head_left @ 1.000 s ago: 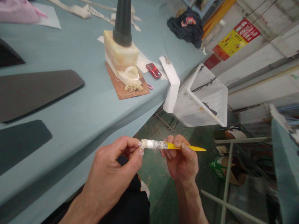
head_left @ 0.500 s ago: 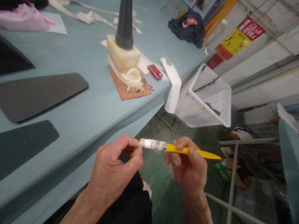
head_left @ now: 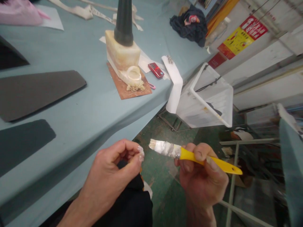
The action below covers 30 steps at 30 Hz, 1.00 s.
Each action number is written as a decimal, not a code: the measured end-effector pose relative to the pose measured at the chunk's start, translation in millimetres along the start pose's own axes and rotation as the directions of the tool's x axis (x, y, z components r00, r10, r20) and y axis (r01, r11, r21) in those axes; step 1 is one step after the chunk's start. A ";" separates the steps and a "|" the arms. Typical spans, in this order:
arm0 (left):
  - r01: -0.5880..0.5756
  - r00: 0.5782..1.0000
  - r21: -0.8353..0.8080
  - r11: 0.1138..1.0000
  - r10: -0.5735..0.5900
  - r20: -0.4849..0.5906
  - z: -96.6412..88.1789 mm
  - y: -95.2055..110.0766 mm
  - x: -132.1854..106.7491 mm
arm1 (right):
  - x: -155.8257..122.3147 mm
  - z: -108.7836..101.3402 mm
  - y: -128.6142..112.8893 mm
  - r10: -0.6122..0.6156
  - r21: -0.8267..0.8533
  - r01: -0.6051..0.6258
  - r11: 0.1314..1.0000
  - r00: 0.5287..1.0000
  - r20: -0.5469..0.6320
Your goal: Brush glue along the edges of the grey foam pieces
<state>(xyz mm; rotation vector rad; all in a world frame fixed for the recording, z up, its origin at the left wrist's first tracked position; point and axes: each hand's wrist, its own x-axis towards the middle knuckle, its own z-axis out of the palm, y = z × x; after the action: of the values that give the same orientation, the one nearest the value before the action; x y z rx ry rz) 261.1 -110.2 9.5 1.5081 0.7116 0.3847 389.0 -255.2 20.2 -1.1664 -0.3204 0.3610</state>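
Observation:
My right hand [head_left: 203, 170] grips a paintbrush [head_left: 210, 162] by its yellow handle, above the floor beside the table. White, crusty residue coats the brush's ferrule, and short pale bristles point left. A small gap separates the bristle tips from my left hand [head_left: 118, 167]. That hand is closed in a pinch, with whitish, translucent residue, perhaps dried glue, at its thumb and fingertip. Beyond, on the table, a yellowed plastic container [head_left: 123, 55] sits on a brown board [head_left: 118, 88], with a dark cone [head_left: 124, 25] standing in its top. Crusted matter clings around its spout.
Dark flat pieces [head_left: 42, 93] lie on the blue-green tablecloth [head_left: 78, 116] at left. Near the corner are a small red box [head_left: 156, 70] and a white paper strip [head_left: 174, 85]. Past the edge stand a white plastic bin [head_left: 201, 104] and a metal frame [head_left: 233, 183].
The brush has moved right, away from my left fingertips, and its bristles now show. My right hand has shifted right and lower; my left stays pinched in nearly the same place.

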 end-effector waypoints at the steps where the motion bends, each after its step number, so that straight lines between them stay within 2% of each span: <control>1: 0.042 0.999 -0.039 0.998 -0.041 0.021 2.2 0.3 -0.8 | -0.6 0.9 1.7 -0.007 -0.005 0.007 1.000 1.000 0.010; 6: 0.237 0.969 -0.220 0.946 -0.214 0.121 5.2 -0.9 1.1 | -4.7 0.2 3.4 -0.021 -0.058 0.026 0.998 0.997 0.075; 11: 0.296 0.948 -0.277 0.914 -0.245 0.203 5.3 -0.4 6.0 | -4.7 -3.3 7.3 -0.044 -0.073 0.055 0.996 0.990 0.137; 16: 0.315 0.938 -0.255 0.914 -0.258 0.232 2.3 0.4 8.3 | -3.2 -7.7 14.0 -0.123 -0.056 0.139 0.989 0.968 0.220; 24: 0.292 0.947 -0.241 0.925 -0.245 0.208 3.4 1.2 10.9 | -5.2 -8.9 16.6 -0.139 -0.072 0.162 0.984 0.958 0.250; 30: 0.258 0.961 -0.249 0.933 -0.221 0.166 8.5 0.3 11.1 | -8.7 -8.0 9.4 -0.192 -0.144 0.234 0.961 0.947 0.258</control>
<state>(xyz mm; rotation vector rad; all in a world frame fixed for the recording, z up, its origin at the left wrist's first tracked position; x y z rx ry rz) 274.9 -109.5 7.1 1.1624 0.6968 0.1813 383.5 -262.3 8.0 -1.2459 -0.6982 0.2884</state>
